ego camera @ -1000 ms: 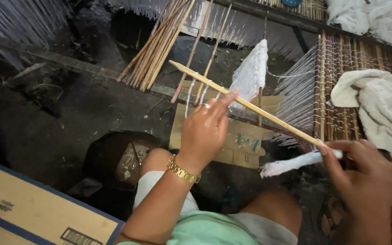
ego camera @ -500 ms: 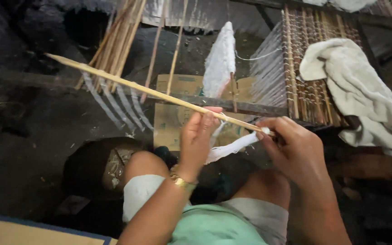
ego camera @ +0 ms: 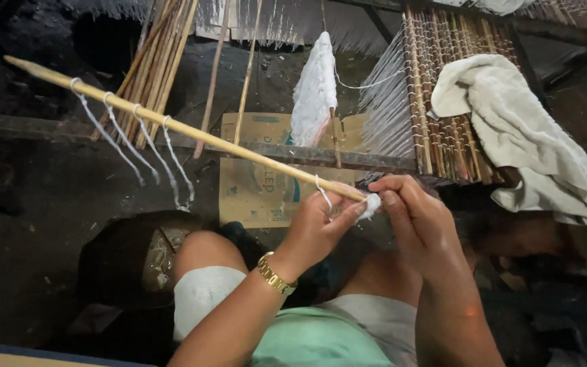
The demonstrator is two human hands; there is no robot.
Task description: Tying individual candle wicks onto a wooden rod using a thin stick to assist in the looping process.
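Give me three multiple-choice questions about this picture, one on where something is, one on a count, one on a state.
1. Where does the crumpled white cloth lie?
A. On the bamboo-slat rack
B. On the person's knee
C. On the cardboard sheet

2. How many white string loops hang in the group near the far end of the long bamboo stick?
A. One
B. Four
C. Nine

3. What is the left hand doing?
A. Resting open on the ground
B. Pinching white string at the stick
C. Holding a cup

Answers: 1 A, the cloth drapes over the slats. 2 B, four strands hang side by side. 3 B, its fingers meet the right hand at the stick's near end.
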